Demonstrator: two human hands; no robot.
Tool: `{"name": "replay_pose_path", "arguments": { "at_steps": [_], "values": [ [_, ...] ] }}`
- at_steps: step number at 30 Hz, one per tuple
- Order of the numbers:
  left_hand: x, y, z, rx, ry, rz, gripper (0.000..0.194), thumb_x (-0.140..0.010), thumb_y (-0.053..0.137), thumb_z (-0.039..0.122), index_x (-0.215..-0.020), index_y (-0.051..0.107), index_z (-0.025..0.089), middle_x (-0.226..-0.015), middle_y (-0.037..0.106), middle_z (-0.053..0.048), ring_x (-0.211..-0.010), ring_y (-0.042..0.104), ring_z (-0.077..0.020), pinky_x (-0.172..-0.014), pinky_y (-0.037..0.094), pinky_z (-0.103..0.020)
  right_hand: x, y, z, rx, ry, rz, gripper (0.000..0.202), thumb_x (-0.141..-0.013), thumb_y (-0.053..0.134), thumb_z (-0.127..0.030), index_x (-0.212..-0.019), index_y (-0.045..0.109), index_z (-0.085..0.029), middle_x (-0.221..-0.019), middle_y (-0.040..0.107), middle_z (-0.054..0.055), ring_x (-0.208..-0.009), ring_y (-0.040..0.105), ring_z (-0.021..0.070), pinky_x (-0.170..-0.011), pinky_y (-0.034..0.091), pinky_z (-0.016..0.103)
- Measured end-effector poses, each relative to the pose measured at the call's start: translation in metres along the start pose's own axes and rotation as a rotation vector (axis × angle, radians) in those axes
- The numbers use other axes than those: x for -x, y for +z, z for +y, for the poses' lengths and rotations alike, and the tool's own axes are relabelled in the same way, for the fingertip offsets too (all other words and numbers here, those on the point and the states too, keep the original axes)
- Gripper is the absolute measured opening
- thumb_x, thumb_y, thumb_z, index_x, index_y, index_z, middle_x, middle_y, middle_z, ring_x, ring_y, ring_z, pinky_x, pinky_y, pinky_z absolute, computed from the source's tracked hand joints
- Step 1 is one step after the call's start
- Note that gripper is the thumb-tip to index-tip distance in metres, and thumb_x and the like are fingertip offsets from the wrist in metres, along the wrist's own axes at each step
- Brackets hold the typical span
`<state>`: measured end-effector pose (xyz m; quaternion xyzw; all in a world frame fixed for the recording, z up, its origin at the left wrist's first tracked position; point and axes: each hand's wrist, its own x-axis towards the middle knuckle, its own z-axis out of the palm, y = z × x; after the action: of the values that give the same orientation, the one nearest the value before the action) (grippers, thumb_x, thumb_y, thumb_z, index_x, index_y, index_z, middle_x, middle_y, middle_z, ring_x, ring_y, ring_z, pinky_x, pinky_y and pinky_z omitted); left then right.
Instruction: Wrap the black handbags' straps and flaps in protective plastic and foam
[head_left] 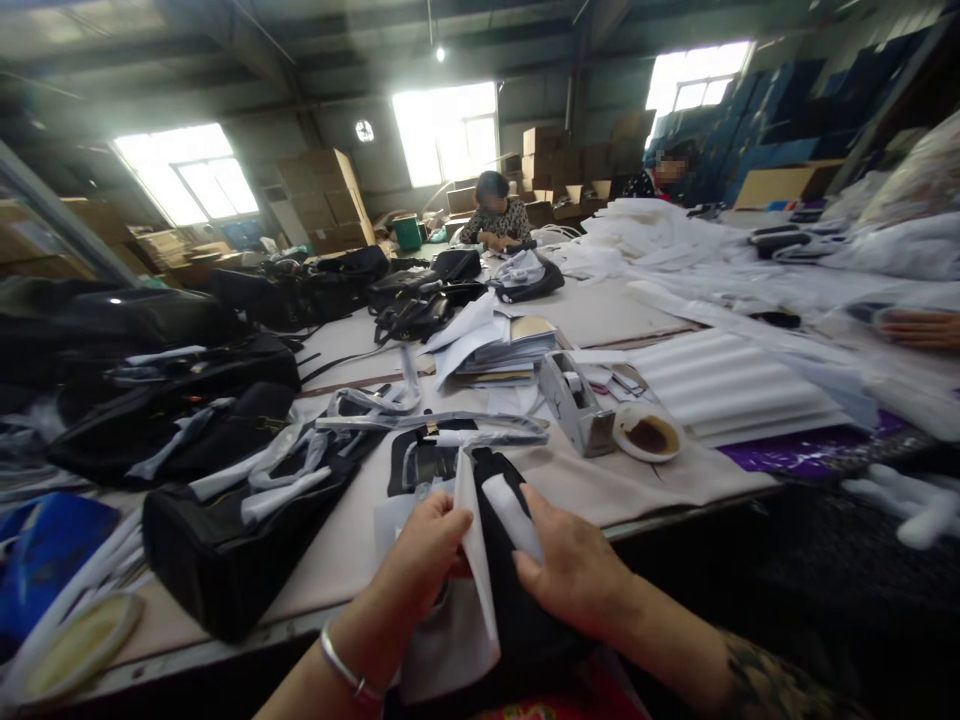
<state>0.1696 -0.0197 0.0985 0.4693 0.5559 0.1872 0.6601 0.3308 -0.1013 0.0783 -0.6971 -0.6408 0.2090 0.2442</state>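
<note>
Fingers (456, 522) pinch a white sheet (475, 575) (left hand (420, 547)); just beside them, the right hand (570, 562) grips a white roll (510, 513).

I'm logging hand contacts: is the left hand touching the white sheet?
Touching. The head view shows the left hand pinching the white sheet between thumb and curled fingers.

The right hand (574, 560) covers part of the white roll (511, 512). The left edge cuts the blue item (52, 560); the right edge, 1 co-worker's hand (924, 328). The round wall object (364, 130) is too small to recognise.
</note>
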Motion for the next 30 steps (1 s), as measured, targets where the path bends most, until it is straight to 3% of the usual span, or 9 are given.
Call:
{"name": "replay_pose_path", "arguments": {
  "at_steps": [3,5,10,14,16,19,22,27,30],
  "values": [
    [-0.001,0.003,-0.002,0.053,-0.014,0.000,0.015,-0.077,0.049,0.021,-0.092,0.050,0.019,-0.073,0.061,0.000,-0.061,0.062,-0.0150,-0.060,0.058,-0.033,0.028,0.004,0.025,-0.405,0.012,0.163,0.037,-0.087,0.061,-0.023,-0.124,0.057,-0.018,-0.094,0.073,0.008,-0.081,0.072,0.0222,-0.070,0.060,0.030],
    [-0.005,0.007,-0.006,0.070,-0.018,0.018,0.014,-0.077,0.048,0.018,-0.091,0.050,0.019,-0.072,0.059,0.001,-0.061,0.062,-0.0148,-0.060,0.059,-0.033,0.048,0.007,0.038,-0.505,-0.124,0.261,0.024,-0.088,0.063,-0.024,-0.111,0.059,-0.020,-0.090,0.070,0.006,-0.077,0.071,0.0202,-0.066,0.059,0.027],
    [-0.016,0.026,-0.020,0.054,-0.027,0.035,0.008,-0.086,0.046,0.020,-0.094,0.048,0.021,-0.078,0.060,-0.003,-0.071,0.066,-0.0186,-0.062,0.060,-0.034,0.069,-0.005,0.042,-0.337,-0.672,0.212,0.025,-0.086,0.064,-0.014,-0.111,0.062,-0.020,-0.096,0.065,0.007,-0.081,0.067,0.0183,-0.072,0.059,0.026],
    [-0.011,0.033,-0.027,0.007,0.067,-0.048,0.022,-0.093,0.046,0.027,-0.110,0.055,0.017,-0.110,0.066,-0.013,-0.107,0.066,-0.0245,-0.081,0.060,-0.037,0.061,-0.020,0.032,-0.114,-0.781,0.167,0.045,-0.087,0.058,-0.010,-0.131,0.055,-0.017,-0.108,0.071,0.013,-0.093,0.070,0.0229,-0.082,0.060,0.032],
    [-0.004,0.029,-0.027,-0.182,0.255,-0.165,0.032,-0.088,0.054,0.022,-0.119,0.060,0.017,-0.124,0.065,-0.014,-0.120,0.060,-0.0265,-0.100,0.053,-0.042,0.057,-0.019,0.029,-0.091,-0.798,0.207,0.051,-0.085,0.053,-0.005,-0.134,0.052,-0.014,-0.109,0.072,0.016,-0.098,0.070,0.0240,-0.084,0.061,0.034],
    [0.009,0.016,-0.021,-0.692,0.613,-0.419,0.048,-0.084,0.060,0.019,-0.132,0.059,0.017,-0.144,0.055,-0.016,-0.136,0.048,-0.0311,-0.117,0.037,-0.045,0.051,-0.012,0.024,-0.148,-0.754,0.240,0.042,-0.086,0.054,-0.007,-0.127,0.056,-0.015,-0.105,0.072,0.015,-0.095,0.070,0.0235,-0.081,0.061,0.033],
    [0.023,0.004,-0.015,-0.963,0.749,-0.567,0.060,-0.081,0.065,0.021,-0.139,0.053,0.017,-0.147,0.051,-0.018,-0.142,0.039,-0.0358,-0.118,0.035,-0.047,0.047,-0.007,0.022,-0.270,-0.604,0.200,0.026,-0.089,0.058,-0.013,-0.114,0.061,-0.019,-0.099,0.071,0.010,-0.090,0.069,0.0211,-0.079,0.060,0.031],
    [0.041,-0.003,-0.025,-1.061,0.684,-0.394,0.065,-0.074,0.076,0.027,-0.134,0.052,0.024,-0.131,0.057,-0.014,-0.115,0.059,-0.0322,-0.098,0.050,-0.042,0.051,-0.001,0.037,-0.344,-0.323,0.279,0.005,-0.093,0.059,-0.021,-0.094,0.064,-0.021,-0.080,0.069,0.003,-0.070,0.066,0.0171,-0.065,0.057,0.026],
    [0.043,-0.004,-0.036,-1.124,0.642,-0.347,0.037,-0.086,0.068,0.034,-0.120,0.060,0.023,-0.106,0.064,-0.010,-0.089,0.064,-0.0255,-0.080,0.052,-0.035,0.058,0.007,0.050,-0.371,-0.214,0.291,0.012,-0.094,0.058,-0.026,-0.099,0.065,-0.019,-0.080,0.070,0.005,-0.069,0.068,0.0191,-0.061,0.057,0.027]
  ]
}}
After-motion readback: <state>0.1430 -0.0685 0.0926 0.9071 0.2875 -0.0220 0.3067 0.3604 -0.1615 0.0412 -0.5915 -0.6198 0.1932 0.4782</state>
